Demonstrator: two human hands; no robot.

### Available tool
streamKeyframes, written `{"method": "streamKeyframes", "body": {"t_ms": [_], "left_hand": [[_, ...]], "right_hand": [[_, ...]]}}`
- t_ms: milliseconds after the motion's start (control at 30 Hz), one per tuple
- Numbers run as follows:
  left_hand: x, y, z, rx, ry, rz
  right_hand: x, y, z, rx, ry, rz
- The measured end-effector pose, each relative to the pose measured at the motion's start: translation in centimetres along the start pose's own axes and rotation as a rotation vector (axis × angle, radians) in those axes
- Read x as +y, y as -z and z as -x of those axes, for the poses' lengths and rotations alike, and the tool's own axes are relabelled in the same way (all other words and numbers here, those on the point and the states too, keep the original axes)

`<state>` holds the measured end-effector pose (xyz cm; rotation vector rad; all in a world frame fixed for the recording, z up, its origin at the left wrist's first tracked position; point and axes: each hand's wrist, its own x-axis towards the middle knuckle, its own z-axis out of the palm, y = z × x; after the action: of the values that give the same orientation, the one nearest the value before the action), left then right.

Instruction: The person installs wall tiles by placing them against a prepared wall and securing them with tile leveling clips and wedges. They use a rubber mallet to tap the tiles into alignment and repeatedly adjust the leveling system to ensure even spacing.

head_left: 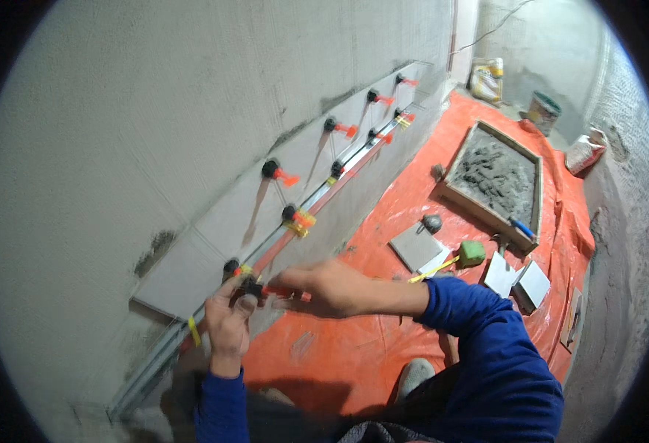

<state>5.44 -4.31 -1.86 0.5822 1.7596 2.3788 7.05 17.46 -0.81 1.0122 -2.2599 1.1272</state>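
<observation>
Low along the wall, my left hand (pixel 227 325) pinches a tile leveler with a black knob (pixel 250 286) and a red handle. My right hand (pixel 332 286) is closed at the handle, with red showing below its fingers; motion blurs it. Close beyond the left fingers, another black knob (pixel 231 267) sits at the tile edge. Light grey tiles (pixel 184 273) form a row on the wall. Several more levelers with red handles, such as this black one (pixel 271 169), stand out along their joints. A metal rail (pixel 317 193) runs along the row with yellow pieces on it.
Orange sheeting (pixel 324 354) covers the floor. On it are a wooden-sided tray (pixel 479 210) of grey mortar, a loose tile (pixel 418 247), white tiles (pixel 533 285), a green block (pixel 472 253) and a yellow strip (pixel 434 270). A bucket (pixel 544 111) and bags (pixel 487 80) stand farther back.
</observation>
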Motion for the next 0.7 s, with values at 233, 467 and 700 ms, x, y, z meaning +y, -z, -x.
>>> {"method": "streamKeyframes", "body": {"t_ms": [233, 467, 700], "left_hand": [[-0.2, -0.1, 0.5, -0.023, -0.015, -0.119], [1.7, 0.8, 0.8, 0.157, 0.027, -0.23], [10.0, 4.7, 3.3, 0.633, -0.452, -1.13]], "right_hand": [[0.7, -1.6, -0.6, 0.093, 0.028, 0.111], [0.0, -2.2, -1.7, 0.055, -0.285, -0.217], [0.0, -2.1, -4.4, 0.111, -0.109, 0.093]]}}
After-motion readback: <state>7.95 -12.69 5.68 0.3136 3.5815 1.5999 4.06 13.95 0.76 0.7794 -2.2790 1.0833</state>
